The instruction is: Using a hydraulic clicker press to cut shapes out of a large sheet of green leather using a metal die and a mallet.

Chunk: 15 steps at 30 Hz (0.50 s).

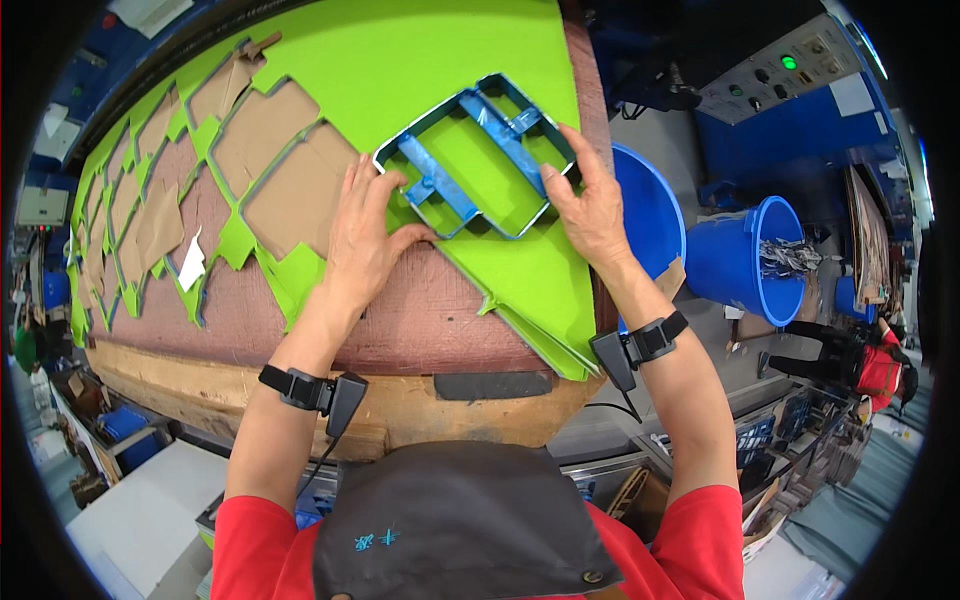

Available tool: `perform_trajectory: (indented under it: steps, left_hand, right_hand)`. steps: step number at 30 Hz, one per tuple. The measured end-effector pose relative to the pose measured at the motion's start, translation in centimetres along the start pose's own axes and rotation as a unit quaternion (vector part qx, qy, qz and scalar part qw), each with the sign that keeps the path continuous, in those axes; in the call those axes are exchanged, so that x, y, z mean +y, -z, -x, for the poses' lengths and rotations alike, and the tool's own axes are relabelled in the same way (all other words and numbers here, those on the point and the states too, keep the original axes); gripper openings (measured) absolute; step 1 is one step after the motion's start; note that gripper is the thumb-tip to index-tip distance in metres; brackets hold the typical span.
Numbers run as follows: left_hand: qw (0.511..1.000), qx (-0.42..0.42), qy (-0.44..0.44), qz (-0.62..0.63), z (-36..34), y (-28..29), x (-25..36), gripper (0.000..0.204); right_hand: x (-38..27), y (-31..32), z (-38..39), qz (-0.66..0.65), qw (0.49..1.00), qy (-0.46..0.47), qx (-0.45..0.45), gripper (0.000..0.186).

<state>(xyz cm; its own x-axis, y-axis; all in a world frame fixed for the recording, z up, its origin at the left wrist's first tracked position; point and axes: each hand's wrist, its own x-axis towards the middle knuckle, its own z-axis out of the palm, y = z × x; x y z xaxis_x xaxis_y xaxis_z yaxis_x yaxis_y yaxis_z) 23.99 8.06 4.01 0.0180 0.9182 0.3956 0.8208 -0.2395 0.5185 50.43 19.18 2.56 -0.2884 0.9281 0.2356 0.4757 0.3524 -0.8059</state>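
Note:
A blue metal cutting die (503, 135), an open frame with stepped outline and two cross bars, lies on a lime-green sheet (440, 50). At its left end is my left hand (365, 235), fingers against the frame's wall and thumb spread near its lower corner. My right hand (597, 205) grips the opposite end, with the thumb on the near rim and the fingers around the outer side. Left of the die, the sheet is cut into a web of die-shaped holes, showing brown card (300, 185) and the reddish-brown board (420, 310) beneath.
Two blue bins stand to the right: one partly behind the board (640, 200), another (725, 265) holding grey scraps. Beyond them is a control panel (780, 70) with a lit green button. A person in red (880, 370) is at far right. A wooden edge (250, 385) runs along the front.

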Motion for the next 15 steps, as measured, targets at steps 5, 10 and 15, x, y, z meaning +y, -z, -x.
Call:
perform_trajectory:
  steps: [5,10,15]
  left_hand:
    - [0.999,-0.004,0.030,-0.032,0.66,-0.32,-0.47,0.065]
    - [0.998,-0.020,0.049,-0.035,0.66,-0.40,-0.30,0.064]
    - [0.996,-0.029,0.076,-0.043,1.03,-0.64,-0.66,0.064]
  right_hand:
    - [-0.39,-0.04,-0.02,-0.003,1.000,0.004,-0.002,0.056]
    - [-0.20,0.31,0.00,-0.011,1.000,-0.009,-0.015,0.058]
    - [-0.17,0.24,0.03,-0.008,1.000,0.007,-0.006,0.060]
